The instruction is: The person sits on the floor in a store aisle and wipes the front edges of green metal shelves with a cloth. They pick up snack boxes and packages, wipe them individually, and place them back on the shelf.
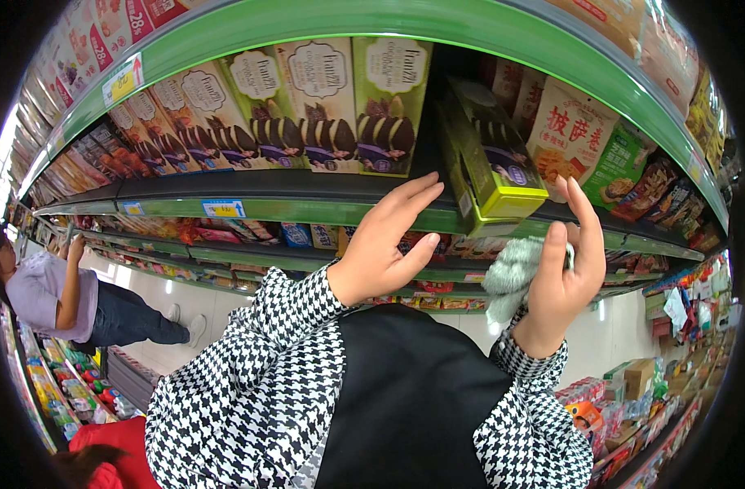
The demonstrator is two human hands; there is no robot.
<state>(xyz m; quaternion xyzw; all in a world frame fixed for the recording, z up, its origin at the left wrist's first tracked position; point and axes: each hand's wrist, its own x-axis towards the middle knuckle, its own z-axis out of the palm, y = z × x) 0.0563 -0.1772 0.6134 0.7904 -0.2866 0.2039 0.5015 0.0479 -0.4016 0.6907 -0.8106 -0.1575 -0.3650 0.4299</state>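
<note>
Two green Franzzi cookie boxes [510, 198] stand on the shelf between my hands, their near ends at the shelf's front edge. My left hand [387, 241] is raised just left of them, fingers apart, holding nothing. On their right is my right hand [565, 269], palm turned inward and fingers bent, with a grey-green cloth [513, 278] hanging at it; the cloth seems caught between fingers and thumb. Upright Franzzi boxes [384, 110] form a row to the left. A spicy-flavour snack pouch [565, 131] and a green snack bag [620, 162] stand to the right.
The green shelf edge [348, 18] above curves over the boxes. Lower shelves [274, 253] hold more packets. A person [54, 293] in a lilac top stands at the far left; someone in red [118, 452] is at the lower left. Cartons [638, 379] and packs lie at the lower right.
</note>
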